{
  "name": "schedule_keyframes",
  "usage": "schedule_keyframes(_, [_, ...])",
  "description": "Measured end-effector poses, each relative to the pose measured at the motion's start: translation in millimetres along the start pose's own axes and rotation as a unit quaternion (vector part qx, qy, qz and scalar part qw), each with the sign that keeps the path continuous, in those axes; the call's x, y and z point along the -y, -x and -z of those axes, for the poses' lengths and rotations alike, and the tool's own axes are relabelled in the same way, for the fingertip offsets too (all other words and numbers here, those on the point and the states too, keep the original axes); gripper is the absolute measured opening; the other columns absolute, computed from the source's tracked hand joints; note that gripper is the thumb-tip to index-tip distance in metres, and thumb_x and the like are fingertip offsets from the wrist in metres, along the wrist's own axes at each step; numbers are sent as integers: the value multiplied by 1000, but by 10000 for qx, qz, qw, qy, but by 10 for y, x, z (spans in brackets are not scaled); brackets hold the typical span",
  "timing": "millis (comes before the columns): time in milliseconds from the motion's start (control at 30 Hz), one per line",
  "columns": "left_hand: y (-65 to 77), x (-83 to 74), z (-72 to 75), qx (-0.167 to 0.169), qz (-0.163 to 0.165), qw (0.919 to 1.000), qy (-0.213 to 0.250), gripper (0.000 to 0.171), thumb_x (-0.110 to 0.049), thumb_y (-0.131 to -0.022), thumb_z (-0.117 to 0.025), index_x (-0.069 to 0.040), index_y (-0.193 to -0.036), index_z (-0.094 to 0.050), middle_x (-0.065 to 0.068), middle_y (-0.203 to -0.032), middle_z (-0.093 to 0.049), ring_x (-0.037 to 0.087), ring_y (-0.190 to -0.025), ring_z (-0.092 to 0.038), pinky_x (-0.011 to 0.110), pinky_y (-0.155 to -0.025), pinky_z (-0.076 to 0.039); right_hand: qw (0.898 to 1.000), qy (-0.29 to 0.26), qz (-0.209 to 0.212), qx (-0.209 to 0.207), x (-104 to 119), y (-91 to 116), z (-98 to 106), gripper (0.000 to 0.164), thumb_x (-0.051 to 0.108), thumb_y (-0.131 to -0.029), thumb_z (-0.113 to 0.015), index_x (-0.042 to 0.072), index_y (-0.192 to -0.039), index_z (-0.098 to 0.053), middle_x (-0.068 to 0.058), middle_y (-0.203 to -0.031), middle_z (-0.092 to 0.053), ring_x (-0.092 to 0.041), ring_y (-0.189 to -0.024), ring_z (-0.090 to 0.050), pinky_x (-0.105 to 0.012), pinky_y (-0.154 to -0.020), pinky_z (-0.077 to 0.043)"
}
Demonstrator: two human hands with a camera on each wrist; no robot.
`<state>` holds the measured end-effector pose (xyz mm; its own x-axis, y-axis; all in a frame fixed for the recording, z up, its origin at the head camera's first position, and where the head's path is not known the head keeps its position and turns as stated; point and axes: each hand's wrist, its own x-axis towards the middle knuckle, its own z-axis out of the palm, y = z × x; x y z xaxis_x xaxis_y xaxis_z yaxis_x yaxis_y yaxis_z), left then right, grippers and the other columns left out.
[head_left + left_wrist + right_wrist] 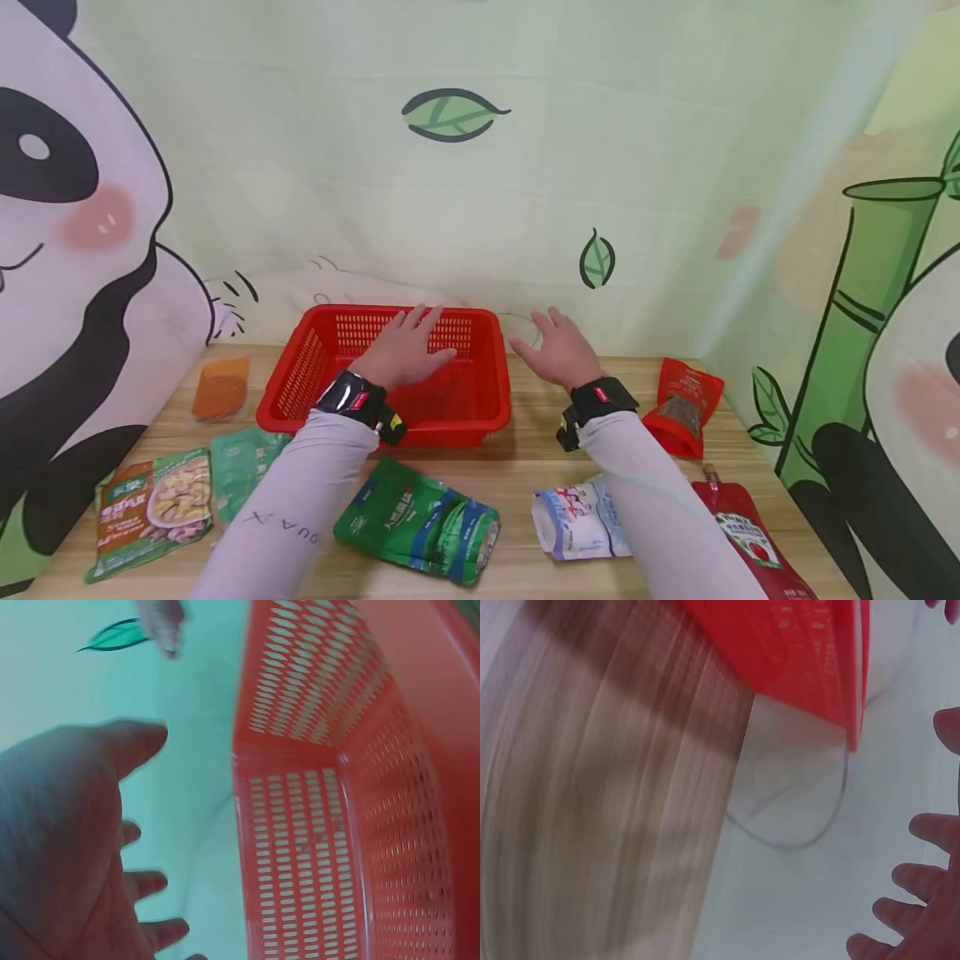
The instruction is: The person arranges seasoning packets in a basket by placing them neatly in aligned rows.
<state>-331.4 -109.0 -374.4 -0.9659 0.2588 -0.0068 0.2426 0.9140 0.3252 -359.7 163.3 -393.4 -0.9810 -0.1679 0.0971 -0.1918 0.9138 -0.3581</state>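
A red plastic basket (495,392) with slotted walls stands at the back of the wooden table. Above it hovers my left hand (401,350), fingers spread and thumb out, holding nothing. The left wrist view shows this hand (82,825) apart from the basket's rim (241,810). To the right of the basket, my right hand (557,350) is raised with spread fingers and nothing in it. In the right wrist view only part of that hand (930,900) shows, away from the basket wall (802,667). No contents are visible in the basket, though my left arm covers some of it.
Nearer me lie a green pouch (416,521) and a white-blue pouch (581,518). On the left are an orange packet (221,387), a light green packet (243,462) and a food bag (157,508). A red bag (684,404) and a ketchup pouch (753,542) lie right.
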Motion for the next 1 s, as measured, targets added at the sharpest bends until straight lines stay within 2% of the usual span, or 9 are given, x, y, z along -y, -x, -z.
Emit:
schedule_keyframes(100, [70, 105, 42, -29, 165, 9989, 447, 88, -44, -98, -63, -19, -166, -12, 14, -171, -19, 42, -155, -22, 63, -117, -36, 9990, -438, 36, 23, 26, 3, -67, 72, 57, -101, -48, 11, -156, -42, -18, -165, -32, -39, -152, -32, -60, -119, -35])
schedule_keyframes(233, [180, 256, 114, -112, 453, 9948, 902, 89, -44, -98, -65, -15, -165, -13, 16, -167, -28, 42, -152, -32, 63, -114, -40, 9956, -934, 76, -24, 65, 5, -155, 62, 50, -104, -50, 8, -149, -50, -15, -155, -48, -35, -144, -44, -56, -117, -40])
schedule_keyframes(333, [263, 344, 178, -234, 638, 9913, 1124, 85, -43, -98, -65, -11, -163, -20, 18, -163, -36, 42, -147, -39, 62, -113, -42, 9922, -1243, 15, -25, 88, 13, -191, 58, 49, -104, -51, 8, -144, -55, -13, -147, -57, -34, -136, -53, -54, -112, -46])
schedule_keyframes(500, [443, 467, 249, -531, 908, 9856, 1321, 71, -39, -98, -65, -6, -155, -39, 20, -152, -50, 41, -130, -55, 57, -105, -51, 9830, -1809, -256, 207, 145, 72, -233, 58, 49, -102, -56, 9, -144, -54, -12, -141, -62, -34, -124, -60, -51, -101, -55])
schedule_keyframes(633, [602, 608, 294, -734, 1058, 9825, 1346, 59, -37, -100, -63, -5, -148, -49, 19, -141, -61, 36, -112, -64, 50, -96, -58, 9698, -2284, -749, 412, 209, 141, -279, 59, 49, -100, -60, 10, -144, -53, -12, -138, -63, -32, -119, -63, -48, -98, -58])
schedule_keyframes(767, [733, 823, 393, -729, 1139, 9798, 1473, 57, -37, -102, -59, -3, -147, -50, 23, -139, -61, 38, -113, -62, 51, -96, -58, 9549, -2731, -1016, 565, 246, 179, -305, 57, 47, -100, -62, 8, -141, -55, -13, -130, -67, -32, -111, -67, -46, -95, -59])
schedule_keyframes(900, [855, 1066, 463, -682, 1240, 9764, 1631, 61, -40, -104, -56, -1, -150, -46, 25, -143, -56, 43, -122, -57, 53, -98, -56, 9254, -3482, -1177, 923, 272, 235, -285, 49, 41, -101, -63, 7, -135, -60, -14, -119, -72, -32, -98, -72, -45, -90, -61])
schedule_keyframes(1000, [947, 1239, 454, -685, 1311, 9736, 1736, 61, -43, -104, -54, -2, -149, -47, 25, -141, -57, 43, -121, -57, 50, -94, -59, 9056, -3856, -1284, 1212, 293, 306, -266, 44, 40, -101, -63, 9, -133, -64, -13, -116, -74, -32, -95, -74, -43, -85, -63])
